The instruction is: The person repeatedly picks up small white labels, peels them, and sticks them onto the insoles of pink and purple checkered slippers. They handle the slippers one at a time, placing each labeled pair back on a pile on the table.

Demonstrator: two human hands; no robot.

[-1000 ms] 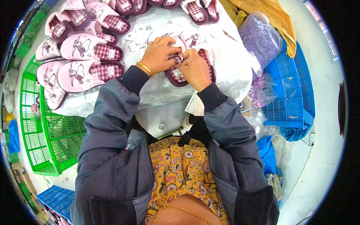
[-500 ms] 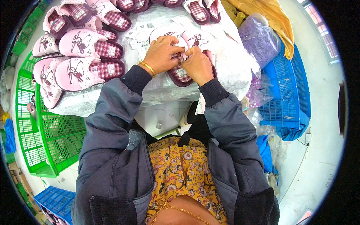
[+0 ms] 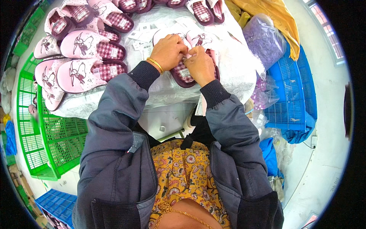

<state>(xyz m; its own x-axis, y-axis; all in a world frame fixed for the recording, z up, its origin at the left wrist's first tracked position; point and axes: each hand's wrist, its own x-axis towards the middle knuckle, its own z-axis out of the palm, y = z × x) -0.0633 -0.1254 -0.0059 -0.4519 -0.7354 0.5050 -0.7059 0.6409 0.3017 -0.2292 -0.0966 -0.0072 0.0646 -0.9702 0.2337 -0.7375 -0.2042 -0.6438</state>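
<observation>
A pair of pink slippers (image 3: 201, 39) with dark checked insoles lies in front of me on the plastic-covered table, toes pointing away. My left hand (image 3: 167, 52) curls over the left slipper, its fingers closed at the inner edge of the opening. From the right, my right hand (image 3: 202, 67) reaches to the same spot with thumb and fingers pinched together. The fingertips nearly meet between the two slippers. Whatever small thing may be between them is hidden by the hands. Below my right wrist hangs a white printed tag (image 3: 199, 108).
Several matching slippers (image 3: 78, 74) are piled on the table's left, with more along the far edge. White paper tags (image 3: 143, 32) lie beyond my left hand. Green crates (image 3: 63, 133) stand at the left. A blue crate (image 3: 286, 101) and a bag of purple material (image 3: 264, 40) are at the right.
My left hand has shifted slightly right and its fingers have drawn closer together, nearer the right hand. The right hand has barely moved; the slippers stay in place.
</observation>
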